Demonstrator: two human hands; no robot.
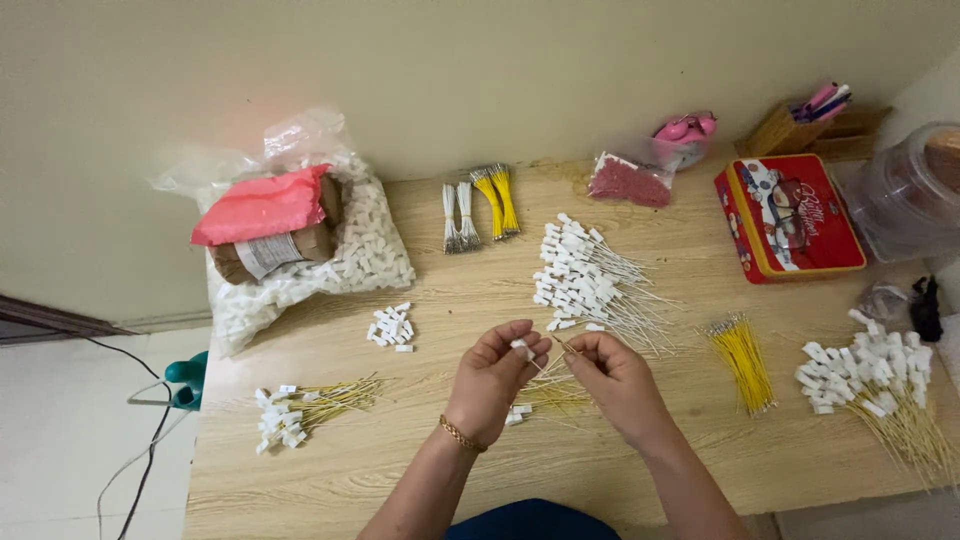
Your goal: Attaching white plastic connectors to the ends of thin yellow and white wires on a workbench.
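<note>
My left hand (492,376), with a gold bracelet at the wrist, pinches a small white plastic connector (521,348) between thumb and fingers. My right hand (615,378) holds a thin wire (560,347) whose tip meets the connector. Both hands hover over the middle of the wooden table (420,300). Under them lie a few yellow wires and loose connectors (517,413).
A pile of white-wired connectors (585,275) lies ahead, yellow-wired ones at left (300,408) and right (880,385). Loose yellow wires (742,360), small connectors (391,326), wire bundles (480,205), a bag of connectors (330,255), a red tin (790,215).
</note>
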